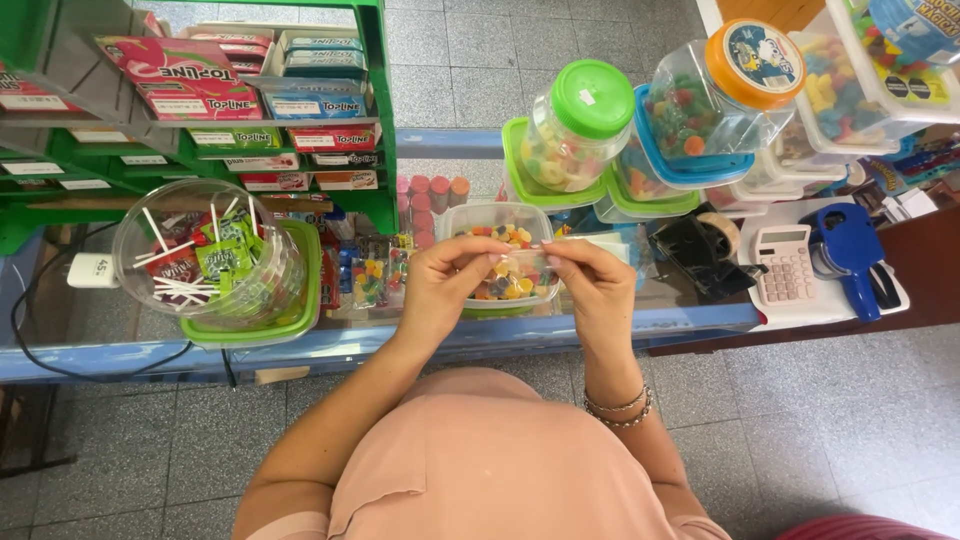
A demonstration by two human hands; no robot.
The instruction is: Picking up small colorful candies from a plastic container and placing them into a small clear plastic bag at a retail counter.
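My left hand (440, 275) and my right hand (592, 275) meet over the blue counter edge, both pinching the top of a small clear plastic bag (512, 272) with several coloured candies in it. The bag hangs between my fingers, just in front of an open clear tub (470, 215) of mixed coloured gummies with a green lid under it. A beaded bracelet is on my right wrist.
A clear jar of lollipops (205, 250) lies on its side at the left. Jars of gummies with a green lid (575, 125) and an orange lid (725, 85) lie behind. A tape dispenser (700, 255), calculator (785, 265) and blue price gun (850, 255) sit at the right; a green gum rack (200, 110) stands at the left.
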